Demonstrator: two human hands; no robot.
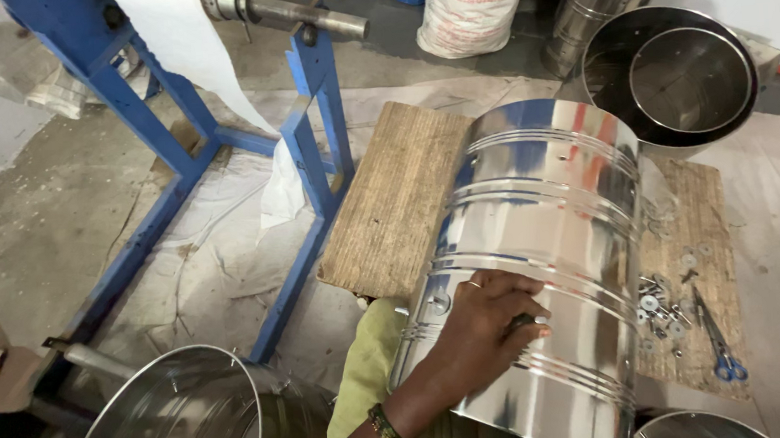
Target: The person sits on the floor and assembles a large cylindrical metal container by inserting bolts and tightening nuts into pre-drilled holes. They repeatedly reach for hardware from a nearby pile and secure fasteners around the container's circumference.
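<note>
On the concrete floor (pixel 34 235), a blue steel frame (pixel 312 151) carries a horizontal metal shaft (pixel 288 8) with white sheet (pixel 185 41) hanging off it. Just right of the frame, a wooden board (pixel 393 200) lies flat; a large shiny steel drum (pixel 539 254) rests on its side across it, ribbed bands running round the shell, open end toward the person.

Only one hand (pixel 488 317) is in view, reaching up from the bottom edge with a beaded bracelet (pixel 391 434) on the wrist. It looks like the left, but can't confirm. Palm is flat on the drum's lower shell, fingers (pixel 525 324) curled and close together, pinching a small dark object against the metal; can't tell what it is. Ring on one finger. Other hand not visible.

Nested steel tubs (pixel 673 76) sit behind the drum; another steel tub (pixel 185 425) sits bottom left. Right of the drum, washers and screws (pixel 661 305) are scattered on a second board (pixel 697 225), with blue-handled scissors (pixel 719 347) beside them.
</note>
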